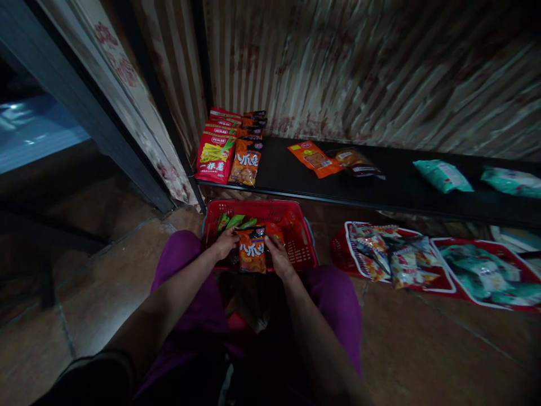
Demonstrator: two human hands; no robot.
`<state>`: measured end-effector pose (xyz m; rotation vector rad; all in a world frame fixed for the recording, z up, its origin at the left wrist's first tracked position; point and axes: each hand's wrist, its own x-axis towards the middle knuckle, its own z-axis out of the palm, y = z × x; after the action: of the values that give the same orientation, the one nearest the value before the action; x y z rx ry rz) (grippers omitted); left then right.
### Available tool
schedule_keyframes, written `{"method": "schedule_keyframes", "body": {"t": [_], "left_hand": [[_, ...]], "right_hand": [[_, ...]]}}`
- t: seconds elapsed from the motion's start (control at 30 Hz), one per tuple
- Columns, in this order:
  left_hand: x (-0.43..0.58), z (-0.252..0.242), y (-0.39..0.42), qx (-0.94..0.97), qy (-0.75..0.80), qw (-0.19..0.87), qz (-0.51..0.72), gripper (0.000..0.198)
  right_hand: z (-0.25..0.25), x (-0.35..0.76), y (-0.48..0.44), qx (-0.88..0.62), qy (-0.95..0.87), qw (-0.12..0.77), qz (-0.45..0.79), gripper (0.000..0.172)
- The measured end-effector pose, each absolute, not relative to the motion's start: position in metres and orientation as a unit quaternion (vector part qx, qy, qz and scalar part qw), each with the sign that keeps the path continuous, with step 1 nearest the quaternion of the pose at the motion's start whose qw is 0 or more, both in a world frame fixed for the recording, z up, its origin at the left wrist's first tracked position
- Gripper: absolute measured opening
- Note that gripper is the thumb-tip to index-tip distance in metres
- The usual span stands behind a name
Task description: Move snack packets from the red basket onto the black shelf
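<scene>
An orange snack packet (252, 250) stands upright at the near side of a red plastic basket (302, 251) on the floor. My left hand (225, 242) grips the packet's left edge with fingers curled. My right hand (278, 252) is closed on its right edge. Several more packets, green and orange, lie in the basket behind it. My knees in purple trousers flank the basket.
A low black shelf (393, 183) runs along the wall, carrying stacked red packets (216, 152), orange packets (246, 160), an orange pack (315, 158), a dark pack (356, 162) and teal packs (442, 175). Two more red baskets (439, 285) of packets sit at right.
</scene>
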<state>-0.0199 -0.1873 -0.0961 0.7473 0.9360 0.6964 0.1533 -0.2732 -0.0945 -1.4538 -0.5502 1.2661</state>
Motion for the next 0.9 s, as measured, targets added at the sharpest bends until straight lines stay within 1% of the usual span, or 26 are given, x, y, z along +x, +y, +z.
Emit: {"method": "schedule_keyframes", "body": {"t": [0.17, 0.33, 0.53, 0.6, 0.7, 0.77, 0.9], "left_hand": [[-0.019, -0.098, -0.190, 0.309, 0.439, 0.779, 0.324, 0.033], [-0.023, -0.097, -0.195, 0.286, 0.467, 0.771, 0.324, 0.025], [-0.025, -0.085, -0.202, 0.284, 0.465, 0.778, 0.312, 0.018], [-0.026, -0.079, -0.204, 0.283, 0.461, 0.785, 0.303, 0.020], [-0.025, -0.072, -0.206, 0.294, 0.464, 0.782, 0.293, 0.032], [-0.022, -0.069, -0.206, 0.316, 0.487, 0.761, 0.291, 0.038], [-0.015, -0.069, -0.204, 0.346, 0.542, 0.700, 0.312, 0.034]], "right_hand": [[-0.075, 0.145, -0.274, -0.595, -0.217, 0.519, 0.574, 0.035], [-0.073, 0.137, -0.277, -0.553, -0.194, 0.498, 0.639, 0.041], [-0.072, 0.131, -0.282, -0.567, -0.151, 0.520, 0.621, 0.040], [-0.075, 0.131, -0.283, -0.567, -0.140, 0.538, 0.608, 0.039], [-0.080, 0.132, -0.284, -0.565, -0.141, 0.551, 0.598, 0.038], [-0.083, 0.132, -0.284, -0.562, -0.157, 0.547, 0.601, 0.039], [-0.081, 0.132, -0.284, -0.551, -0.166, 0.541, 0.614, 0.041]]}}
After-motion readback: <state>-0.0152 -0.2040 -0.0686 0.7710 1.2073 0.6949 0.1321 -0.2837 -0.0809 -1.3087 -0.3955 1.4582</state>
